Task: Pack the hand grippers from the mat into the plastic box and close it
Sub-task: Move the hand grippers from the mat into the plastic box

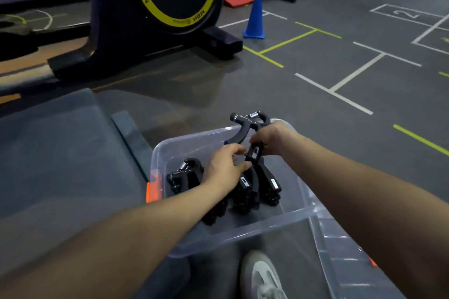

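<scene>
Gripper going into box, both hands over it.

Head view: right hand (273, 137) has its grip closed round one handle of a hand gripper (245, 128), spring end raised above the far rim of the plastic box (243, 233), likely to angle it in. Left hand (224, 168), fingers curled, steadies the packed grippers (243, 192) lying side by side. Lid (340, 257) leans at the near right, still off; mat (60, 153) lies left.
</scene>
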A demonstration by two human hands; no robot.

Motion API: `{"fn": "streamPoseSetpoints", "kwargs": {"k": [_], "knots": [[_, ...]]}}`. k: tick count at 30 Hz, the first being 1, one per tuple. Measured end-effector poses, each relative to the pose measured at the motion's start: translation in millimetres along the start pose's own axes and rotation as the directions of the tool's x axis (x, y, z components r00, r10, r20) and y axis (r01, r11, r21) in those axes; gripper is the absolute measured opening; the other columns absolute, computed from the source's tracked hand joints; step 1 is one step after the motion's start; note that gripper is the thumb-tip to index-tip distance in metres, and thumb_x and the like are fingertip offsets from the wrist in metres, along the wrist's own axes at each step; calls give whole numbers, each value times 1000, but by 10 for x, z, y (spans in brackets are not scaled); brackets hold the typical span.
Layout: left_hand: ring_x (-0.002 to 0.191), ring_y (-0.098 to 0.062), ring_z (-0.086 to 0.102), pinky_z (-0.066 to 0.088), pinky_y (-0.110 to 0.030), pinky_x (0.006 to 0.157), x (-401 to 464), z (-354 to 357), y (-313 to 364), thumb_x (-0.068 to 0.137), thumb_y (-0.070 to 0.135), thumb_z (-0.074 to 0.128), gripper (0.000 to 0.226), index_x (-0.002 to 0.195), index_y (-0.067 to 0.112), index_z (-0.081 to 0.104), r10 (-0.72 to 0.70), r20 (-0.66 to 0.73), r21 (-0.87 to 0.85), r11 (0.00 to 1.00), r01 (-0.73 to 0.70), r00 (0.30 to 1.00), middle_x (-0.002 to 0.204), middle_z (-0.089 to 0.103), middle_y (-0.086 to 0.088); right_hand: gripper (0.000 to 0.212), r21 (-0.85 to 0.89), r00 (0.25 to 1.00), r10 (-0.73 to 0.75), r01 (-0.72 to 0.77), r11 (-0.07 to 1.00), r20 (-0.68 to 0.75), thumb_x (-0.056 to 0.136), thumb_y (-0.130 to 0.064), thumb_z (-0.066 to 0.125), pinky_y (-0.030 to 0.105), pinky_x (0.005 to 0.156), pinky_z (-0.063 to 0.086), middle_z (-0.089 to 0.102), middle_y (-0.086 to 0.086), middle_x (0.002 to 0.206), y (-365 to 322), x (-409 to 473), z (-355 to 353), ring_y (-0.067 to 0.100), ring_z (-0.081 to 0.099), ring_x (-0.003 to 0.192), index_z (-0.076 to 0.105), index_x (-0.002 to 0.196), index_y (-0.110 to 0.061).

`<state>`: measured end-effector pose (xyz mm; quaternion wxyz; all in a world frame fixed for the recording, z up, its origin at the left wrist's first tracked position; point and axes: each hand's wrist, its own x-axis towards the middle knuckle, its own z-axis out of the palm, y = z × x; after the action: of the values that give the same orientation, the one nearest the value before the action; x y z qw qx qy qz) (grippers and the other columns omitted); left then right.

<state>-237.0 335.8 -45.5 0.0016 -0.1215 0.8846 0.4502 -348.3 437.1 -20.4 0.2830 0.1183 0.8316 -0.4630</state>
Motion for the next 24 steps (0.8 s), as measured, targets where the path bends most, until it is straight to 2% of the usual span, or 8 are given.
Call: {"fn": "streamPoseSetpoints", "kwargs": {"k": [2, 4, 6, 9, 11, 14, 22, 24], "knots": [[97, -18, 64, 50, -32, 89, 0, 80, -32, 81, 26, 69, 26, 106, 27, 65, -40, -47, 38, 998, 42, 998, 99, 68, 3, 14, -210, 991, -30, 2, 978, -127, 78, -8, 67, 38, 85, 58, 63, 11, 82, 90, 64, -99, 27, 68, 84, 54, 72, -10], [94, -18, 64, 51, -32, 86, 8, 114, -89, 82, 27, 66, 16, 98, 28, 65, -71, -87, 111, 991, 80, 994, 91, 66, 8, 15, -391, 969, -122, 29, 920, -216, 75, -7, 66, 36, 81, 58, 62, 7, 79, 175, 98, -196, 26, 67, 78, 52, 69, -11], [104, -19, 60, 49, -34, 90, 40, 131, -185, 83, 26, 66, 22, 104, 25, 61, -80, -76, 225, 970, 95, 994, 105, 62, 6, 17, -579, 957, -204, 47, 814, -209, 78, -7, 64, 29, 72, 53, 60, 7, 83, 285, 76, -259, 25, 59, 76, 49, 70, -10], [127, -20, 42, 40, -35, 103, 78, 158, -341, 83, 29, 67, 51, 129, 21, 48, -131, 50, 402, 910, 100, 990, 134, 46, 2, 10, -727, 962, -247, 86, 681, -117, 83, -11, 61, 28, 71, 44, 67, 14, 102, 448, 57, -235, 30, 63, 92, 53, 78, -8], [135, -21, 33, 34, -35, 109, 116, 180, -414, 82, 34, 68, 66, 139, 20, 38, -175, 126, 459, 883, 99, 976, 143, 37, 1, 9, -752, 969, -237, 106, 650, -68, 84, -13, 60, 29, 77, 48, 68, 15, 109, 541, 96, -182, 31, 64, 103, 59, 91, -6], [138, -23, 27, 30, -36, 112, 176, 205, -472, 81, 39, 68, 76, 144, 20, 30, -220, 167, 470, 875, 119, 961, 149, 30, 0, 13, -765, 979, -193, 79, 639, -60, 83, -8, 57, 28, 73, 46, 67, 15, 111, 670, 207, -136, 32, 64, 105, 49, 72, -6], [140, -22, 22, 30, -37, 112, 257, 245, -556, 88, 29, 62, 67, 146, 26, 28, -256, 210, 458, 878, 136, 944, 152, 23, 5, 28, -723, 983, -171, 66, 687, -72, 83, -8, 55, 28, 69, 43, 67, 17, 110, 802, 429, -20, 33, 66, 102, 38, 61, -12], [140, -21, 22, 31, -37, 112, 265, 258, -567, 88, 27, 62, 67, 145, 27, 29, -252, 210, 450, 883, 136, 945, 152, 23, 6, 13, -705, 985, -158, 61, 706, -73, 83, -5, 55, 30, 71, 47, 66, 18, 112, 806, 471, 41, 34, 65, 103, 50, 71, -7]]}}
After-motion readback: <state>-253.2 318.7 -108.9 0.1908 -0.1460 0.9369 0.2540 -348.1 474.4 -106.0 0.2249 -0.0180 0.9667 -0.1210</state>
